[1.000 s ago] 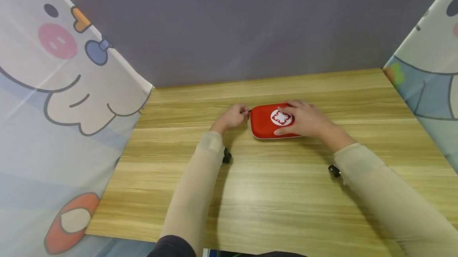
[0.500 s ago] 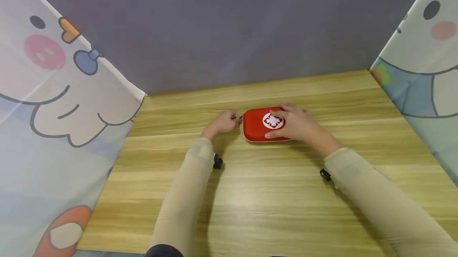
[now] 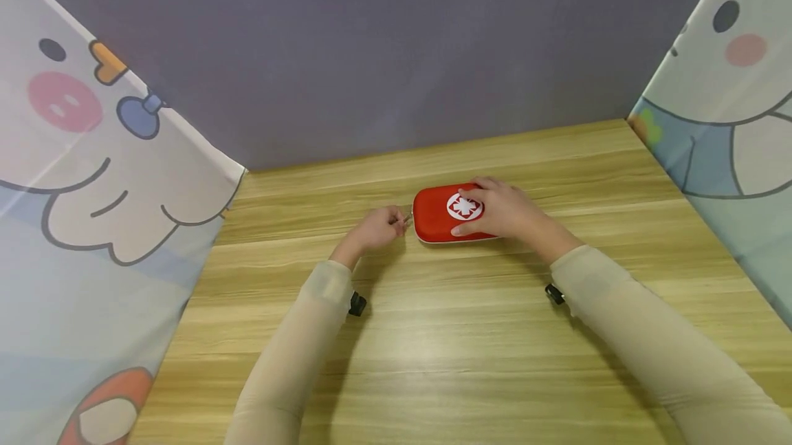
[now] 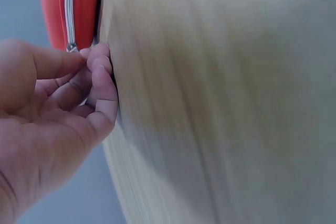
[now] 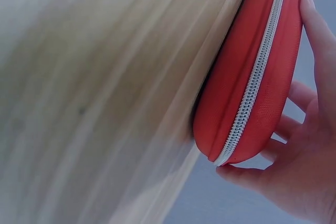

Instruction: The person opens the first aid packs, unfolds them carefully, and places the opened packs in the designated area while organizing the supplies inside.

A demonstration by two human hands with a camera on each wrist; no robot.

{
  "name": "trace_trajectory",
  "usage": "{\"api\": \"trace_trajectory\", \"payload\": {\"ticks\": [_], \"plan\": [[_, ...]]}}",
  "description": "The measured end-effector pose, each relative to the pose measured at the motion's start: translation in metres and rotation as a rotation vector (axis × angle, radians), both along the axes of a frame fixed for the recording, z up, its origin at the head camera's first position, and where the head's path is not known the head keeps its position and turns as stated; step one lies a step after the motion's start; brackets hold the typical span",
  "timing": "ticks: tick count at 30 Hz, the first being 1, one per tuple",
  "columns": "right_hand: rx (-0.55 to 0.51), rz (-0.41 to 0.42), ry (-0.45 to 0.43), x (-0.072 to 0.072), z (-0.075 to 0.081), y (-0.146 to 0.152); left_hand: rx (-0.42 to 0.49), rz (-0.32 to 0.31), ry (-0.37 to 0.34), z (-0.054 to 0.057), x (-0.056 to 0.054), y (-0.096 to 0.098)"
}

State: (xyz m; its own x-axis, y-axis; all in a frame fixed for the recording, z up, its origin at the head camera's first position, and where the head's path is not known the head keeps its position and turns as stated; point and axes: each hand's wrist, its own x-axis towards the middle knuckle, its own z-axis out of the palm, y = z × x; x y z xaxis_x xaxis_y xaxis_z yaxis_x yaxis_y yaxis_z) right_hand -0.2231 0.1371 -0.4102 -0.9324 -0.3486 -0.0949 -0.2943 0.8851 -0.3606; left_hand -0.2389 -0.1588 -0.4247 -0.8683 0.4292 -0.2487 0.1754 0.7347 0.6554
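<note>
A red zippered first-aid case [image 3: 434, 216] with a white round emblem lies on the wooden table. My left hand [image 3: 379, 228] is at its left end, thumb and fingers pinching the zipper pull [image 3: 408, 216]. In the left wrist view, the metal zipper slider [image 4: 72, 48] sits right at the left fingertips, and the pull is mostly hidden. My right hand [image 3: 504, 210] grips the right part of the case, thumb on the near side and fingers over the top and far side. Along the near side, in the right wrist view, the silver zipper [image 5: 252, 85] has its teeth meshed.
The wooden table [image 3: 433, 335] stretches out around the case. A grey-purple wall [image 3: 396, 53] rises behind it, with cartoon-printed cloths [image 3: 80, 225] on the left and right. A small black device [image 3: 357, 304] is worn under each wrist.
My left hand has drawn the zipper pull from the far left corner round toward the middle of the case's left end. My right hand keeps its hold. The head view has shifted slightly.
</note>
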Motion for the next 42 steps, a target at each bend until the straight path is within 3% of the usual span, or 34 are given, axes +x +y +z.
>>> {"api": "trace_trajectory", "payload": {"ticks": [6,15,19,30,38,42], "plan": [[-0.034,-0.003,0.013,-0.004,0.003,0.001,0.002,-0.005,0.072,0.0,0.01,0.005],[-0.039,-0.011,-0.01,-0.01,0.004,0.0,-0.087,-0.013,0.223,0.0,0.027,0.011],[-0.038,-0.01,-0.016,-0.013,0.004,-0.003,-0.119,-0.002,0.257,-0.001,0.034,0.011],[-0.034,-0.02,-0.031,-0.018,0.006,-0.013,-0.183,0.032,0.26,0.006,0.049,0.013],[-0.048,-0.039,-0.032,-0.018,0.006,-0.016,-0.165,0.071,0.278,0.007,0.057,0.013],[-0.053,-0.052,-0.033,-0.017,0.005,-0.017,-0.147,0.105,0.249,0.005,0.061,0.018]]}}
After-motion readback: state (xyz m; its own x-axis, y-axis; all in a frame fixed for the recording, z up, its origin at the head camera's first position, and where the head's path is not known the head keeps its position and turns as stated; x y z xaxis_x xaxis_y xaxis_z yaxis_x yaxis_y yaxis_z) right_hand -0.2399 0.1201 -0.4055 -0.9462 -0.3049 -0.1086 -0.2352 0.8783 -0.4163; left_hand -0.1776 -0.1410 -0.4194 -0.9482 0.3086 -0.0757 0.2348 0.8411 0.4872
